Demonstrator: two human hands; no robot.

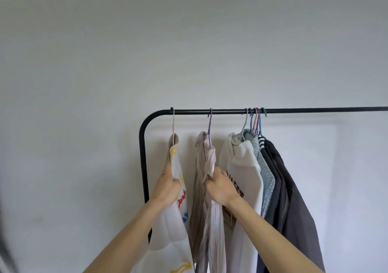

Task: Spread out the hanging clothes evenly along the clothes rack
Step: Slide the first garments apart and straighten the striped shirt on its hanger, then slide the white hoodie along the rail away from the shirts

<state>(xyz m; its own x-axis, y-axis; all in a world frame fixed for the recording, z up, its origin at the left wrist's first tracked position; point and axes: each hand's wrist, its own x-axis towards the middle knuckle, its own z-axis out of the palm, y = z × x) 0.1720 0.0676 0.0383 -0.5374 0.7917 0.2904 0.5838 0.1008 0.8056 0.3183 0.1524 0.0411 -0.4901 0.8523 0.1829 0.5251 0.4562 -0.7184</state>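
Observation:
A black clothes rack (pixel 304 110) runs from a curved left corner out past the right edge. At its far left hangs a white printed top (pixel 171 226); my left hand (pixel 168 185) grips its shoulder. To the right, on a purple hanger (pixel 210 123), hangs a beige striped garment (pixel 202 199), and my right hand (pixel 220 185) is closed on its shoulder. Further right several hangers (pixel 255 121) are bunched together, carrying a white hoodie (pixel 243 167), a light blue striped shirt (pixel 266 180) and dark garments (pixel 294 209).
A plain pale wall (pixel 189 42) stands close behind the rack. The rail continues bare to the right of the bunched hangers. The rack's black upright post (pixel 143 157) stands just left of the white printed top.

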